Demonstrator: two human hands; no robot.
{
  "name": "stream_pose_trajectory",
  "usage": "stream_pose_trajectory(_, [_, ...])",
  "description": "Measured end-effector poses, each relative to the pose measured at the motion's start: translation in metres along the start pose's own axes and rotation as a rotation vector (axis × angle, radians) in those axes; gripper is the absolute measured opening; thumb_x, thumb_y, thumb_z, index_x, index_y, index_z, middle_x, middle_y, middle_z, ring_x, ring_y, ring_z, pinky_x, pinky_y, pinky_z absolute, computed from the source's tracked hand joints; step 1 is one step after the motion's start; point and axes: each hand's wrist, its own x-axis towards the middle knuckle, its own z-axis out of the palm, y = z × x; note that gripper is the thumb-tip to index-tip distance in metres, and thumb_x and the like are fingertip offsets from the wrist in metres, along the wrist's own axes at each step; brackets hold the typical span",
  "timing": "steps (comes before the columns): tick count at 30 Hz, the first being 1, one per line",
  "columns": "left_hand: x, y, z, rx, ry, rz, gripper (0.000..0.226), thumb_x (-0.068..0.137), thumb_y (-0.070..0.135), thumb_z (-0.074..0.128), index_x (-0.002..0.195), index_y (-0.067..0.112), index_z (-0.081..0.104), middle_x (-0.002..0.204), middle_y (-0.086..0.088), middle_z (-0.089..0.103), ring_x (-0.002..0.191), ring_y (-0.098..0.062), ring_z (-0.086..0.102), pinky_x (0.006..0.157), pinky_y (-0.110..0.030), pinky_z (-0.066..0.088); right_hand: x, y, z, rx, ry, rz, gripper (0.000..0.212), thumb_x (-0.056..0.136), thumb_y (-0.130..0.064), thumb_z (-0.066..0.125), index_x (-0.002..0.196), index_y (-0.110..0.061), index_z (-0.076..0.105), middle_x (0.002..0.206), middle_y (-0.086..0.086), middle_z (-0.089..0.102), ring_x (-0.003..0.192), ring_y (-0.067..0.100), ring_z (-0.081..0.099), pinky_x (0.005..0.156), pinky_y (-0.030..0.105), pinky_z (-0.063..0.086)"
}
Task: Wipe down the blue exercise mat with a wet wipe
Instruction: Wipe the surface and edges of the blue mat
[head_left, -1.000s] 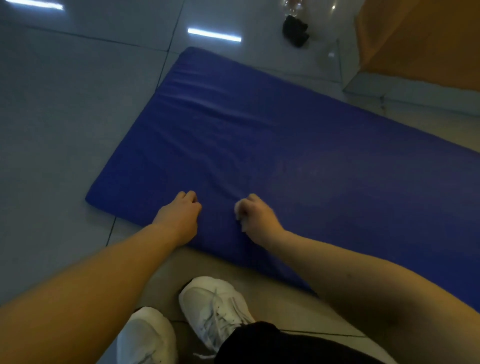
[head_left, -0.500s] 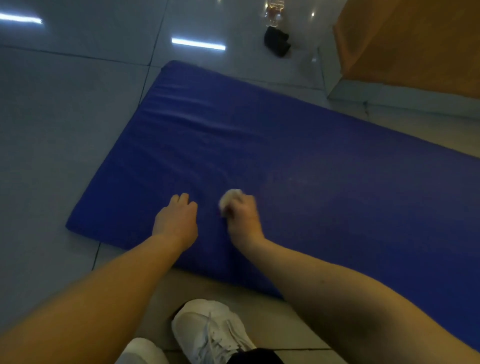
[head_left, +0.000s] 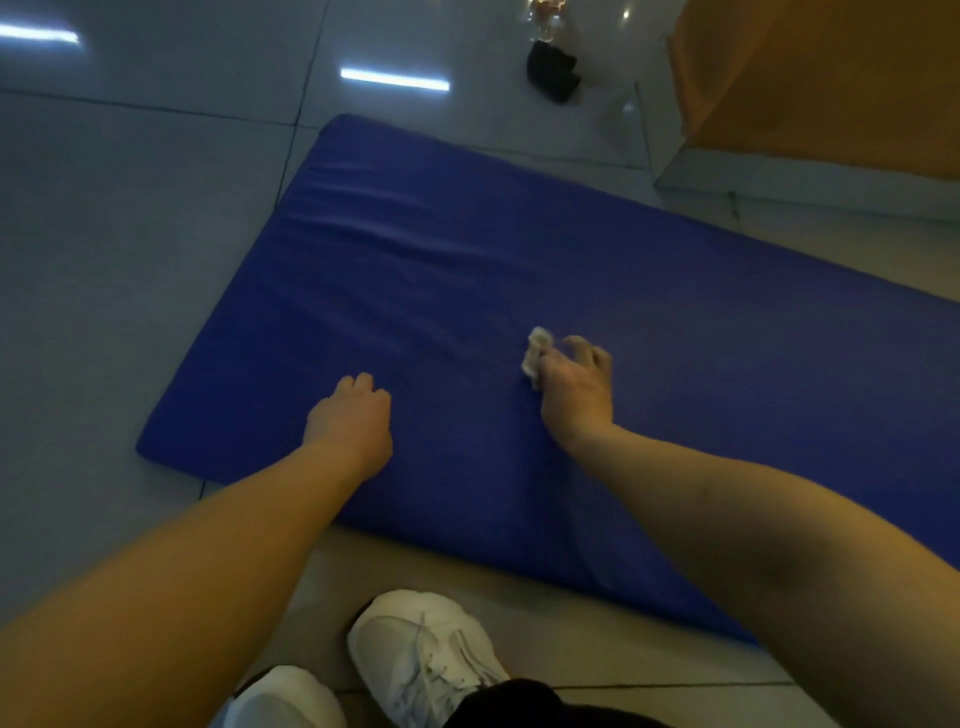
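- The right hand (head_left: 574, 387) lies knuckles-up on the blue exercise mat (head_left: 519, 249), fingers curled round a bunched white wet wipe (head_left: 537, 356)
- The wipe sticks out on the thumb side of that hand, toward the left hand, and touches the mat's surface
- The left hand (head_left: 350, 421) rests on the mat nearer the body, well apart from the right hand, its fingers curled under with nothing seen in them
- The mat lies flat on the grey tiled floor (head_left: 130, 208) under both hands; it runs far out past the right hand, and its near corner sits just outside the left hand
- Faint creases cross the mat beyond the left hand
- Two white shoes (head_left: 426, 660) stand on the floor behind the hands, between the forearms and just off the mat's near edge
- Far beyond the right hand, past the mat's far edge, a small black object (head_left: 553, 70) lies on the floor
- To its right stands an orange-brown cabinet (head_left: 831, 78)
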Motion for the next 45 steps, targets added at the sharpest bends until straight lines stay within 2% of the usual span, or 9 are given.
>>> stream_pose_trajectory(5, [-0.004, 0.01, -0.011, 0.028, -0.052, -0.012, 0.031, 0.099, 0.023, 0.047, 0.128, 0.016, 0.053, 0.13, -0.002, 0.045, 0.119, -0.022, 0.044, 0.091, -0.037, 0.05, -0.01, -0.06, -0.014, 0.481, 0.02, 0.302, 0.022, 0.094, -0.017, 0.042, 0.08, -0.003, 0.054, 0.071, 0.005, 0.054, 0.068, 0.023, 0.048, 0.064, 0.033, 0.04])
stream_pose_trajectory(10, [-0.013, 0.025, -0.022, -0.338, -0.036, -0.069, 0.047, 0.101, 0.026, 0.049, 0.147, 0.017, 0.042, 0.146, -0.005, 0.042, 0.126, -0.025, 0.047, 0.095, -0.042, 0.051, -0.038, -0.11, -0.008, 0.746, -0.225, 0.145, 0.018, 0.1, -0.024, 0.051, 0.083, -0.027, 0.056, 0.095, -0.004, 0.067, 0.094, 0.016, 0.061, 0.08, 0.03, 0.05])
stream_pose_trajectory(14, [-0.018, 0.032, -0.034, -0.921, -0.063, -0.216, 0.068, 0.1, 0.035, 0.057, 0.157, 0.017, 0.026, 0.158, -0.009, 0.035, 0.137, -0.03, 0.045, 0.108, -0.045, 0.045, -0.023, -0.119, -0.05, 1.074, -0.353, 0.418, 0.011, 0.1, -0.019, 0.058, 0.1, -0.009, 0.063, 0.099, 0.012, 0.07, 0.084, 0.02, 0.064, 0.063, 0.026, 0.051])
stream_pose_trajectory(17, [-0.026, 0.033, -0.055, -1.254, -0.081, -0.288, 0.071, 0.092, 0.035, 0.068, 0.152, 0.015, 0.037, 0.149, -0.012, 0.045, 0.126, -0.031, 0.054, 0.102, -0.048, 0.051, -0.018, -0.116, -0.08, 1.235, -0.395, 0.447, 0.015, 0.098, -0.017, 0.062, 0.108, -0.005, 0.063, 0.101, 0.013, 0.07, 0.087, 0.022, 0.067, 0.064, 0.027, 0.055])
stream_pose_trajectory(28, [-0.062, 0.017, -0.175, -0.637, 0.061, -0.008, 0.03, 0.088, 0.036, 0.075, 0.103, 0.01, 0.073, 0.097, -0.01, 0.072, 0.092, -0.025, 0.069, 0.083, -0.041, 0.06, 0.016, -0.139, -0.18, 1.496, -0.542, 0.529, 0.026, 0.099, -0.014, 0.047, 0.108, 0.001, 0.067, 0.103, 0.019, 0.071, 0.095, 0.034, 0.069, 0.078, 0.043, 0.06])
stream_pose_trajectory(33, [-0.083, -0.006, -0.245, -0.528, 0.148, 0.022, 0.038, 0.092, 0.04, 0.069, 0.105, 0.005, 0.071, 0.098, -0.016, 0.072, 0.091, -0.029, 0.07, 0.086, -0.041, 0.059, 0.037, -0.162, -0.241, 1.556, -0.64, 0.324, 0.052, 0.072, -0.006, 0.06, 0.124, -0.002, 0.055, 0.106, 0.015, 0.064, 0.089, 0.024, 0.067, 0.066, 0.029, 0.056])
stream_pose_trajectory(36, [-0.087, -0.015, -0.26, -0.644, 0.212, 0.031, 0.036, 0.094, 0.039, 0.065, 0.102, 0.004, 0.071, 0.097, -0.017, 0.07, 0.086, -0.027, 0.069, 0.078, -0.038, 0.06, 0.055, -0.171, -0.262, 1.399, -0.516, 0.348, 0.026, 0.081, 0.007, 0.064, 0.103, -0.004, 0.06, 0.094, 0.014, 0.059, 0.08, 0.022, 0.062, 0.054, 0.026, 0.051])
stream_pose_trajectory(41, [-0.076, -0.025, -0.234, -0.955, 0.233, -0.017, 0.013, 0.092, 0.02, 0.068, 0.096, 0.008, 0.068, 0.095, -0.015, 0.063, 0.086, -0.025, 0.06, 0.091, -0.044, 0.057, 0.073, -0.179, -0.272, 1.136, -0.456, 0.46, 0.009, 0.092, -0.003, 0.064, 0.086, -0.006, 0.059, 0.083, 0.014, 0.058, 0.083, 0.025, 0.061, 0.08, 0.035, 0.055])
stream_pose_trajectory(45, [-0.065, -0.034, -0.196, -1.244, 0.14, -0.093, 0.011, 0.089, 0.02, 0.074, 0.092, 0.012, 0.067, 0.1, -0.013, 0.068, 0.089, -0.023, 0.064, 0.091, -0.042, 0.055, 0.074, -0.183, -0.261, 1.269, -0.511, 0.658, 0.047, 0.101, -0.045, 0.054, 0.117, -0.002, 0.061, 0.093, 0.011, 0.067, 0.083, 0.024, 0.067, 0.074, 0.033, 0.055])
